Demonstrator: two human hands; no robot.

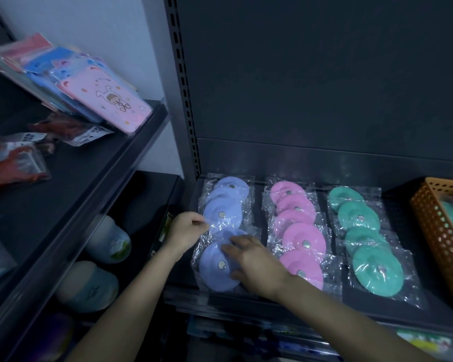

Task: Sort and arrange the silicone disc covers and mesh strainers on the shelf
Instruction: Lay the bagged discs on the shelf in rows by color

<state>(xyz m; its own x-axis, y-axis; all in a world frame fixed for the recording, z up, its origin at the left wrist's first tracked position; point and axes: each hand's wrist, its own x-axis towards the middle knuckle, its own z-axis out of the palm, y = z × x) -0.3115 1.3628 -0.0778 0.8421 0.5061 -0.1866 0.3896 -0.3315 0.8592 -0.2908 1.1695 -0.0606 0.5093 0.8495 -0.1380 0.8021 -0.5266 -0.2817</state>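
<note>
Three rows of bagged silicone disc covers lie on the dark shelf (pixel 259 199): blue discs (pixel 225 202) on the left, pink discs (pixel 298 231) in the middle, teal discs (pixel 364 231) on the right. My left hand (pixel 186 233) pinches the plastic bag edge at the left of the blue row. My right hand (pixel 251 259) rests with fingers spread on the nearest blue disc (pixel 212 273), partly covering it. No mesh strainers are visible.
An orange perforated basket (pixel 439 236) stands at the shelf's right end. The left shelving unit holds pink and blue packaged items (pixel 100 92), red packets (pixel 13 163) and, below, capped bottles (pixel 110 241). A slotted upright post (pixel 186 100) separates the two units.
</note>
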